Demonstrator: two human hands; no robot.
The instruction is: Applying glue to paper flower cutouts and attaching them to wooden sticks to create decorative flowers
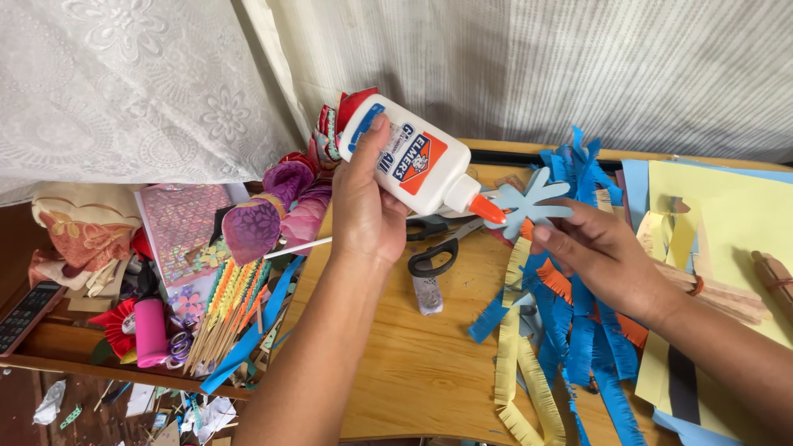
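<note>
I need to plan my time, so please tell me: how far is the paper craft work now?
Done: many fringed paper strips in blue, yellow and orange lie cut on the wooden table, with scissors set down. In hand: the left hand tips a white glue bottle, its orange nozzle at a light blue flower cutout held by the right hand. Left: the strips are loose, not yet joined to anything.

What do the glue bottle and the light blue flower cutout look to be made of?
Glue bottle: looks like smooth, slightly glossy white plastic with an orange plastic nozzle; the left hand wraps around it. Flower cutout: thin matte paper or card, probably, judging by its flat cut petals; the right hand holds its edge.
</note>
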